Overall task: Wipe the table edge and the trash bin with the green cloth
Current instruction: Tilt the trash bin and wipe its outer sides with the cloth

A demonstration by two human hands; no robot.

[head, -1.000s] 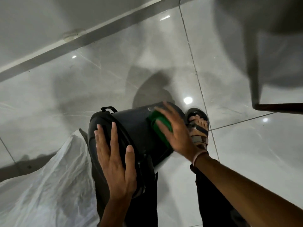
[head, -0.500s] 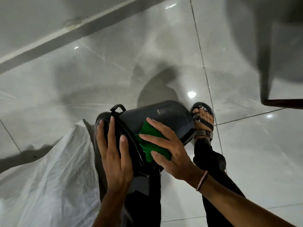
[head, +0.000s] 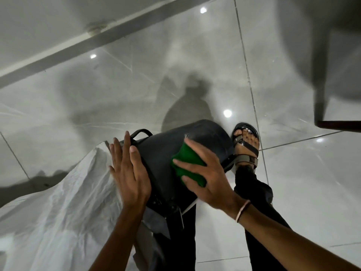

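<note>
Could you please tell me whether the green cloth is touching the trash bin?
Touching: the head view shows the right hand pressing the green cloth flat against the trash bin side.

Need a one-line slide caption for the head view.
Right hand presses green cloth against tipped black bin; left hand flat on its lid end.

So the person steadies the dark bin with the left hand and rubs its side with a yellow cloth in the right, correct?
Not quite: the head view shows the cloth is green, not yellow. The left hand does steady the dark bin while the right hand rubs its side.
</note>
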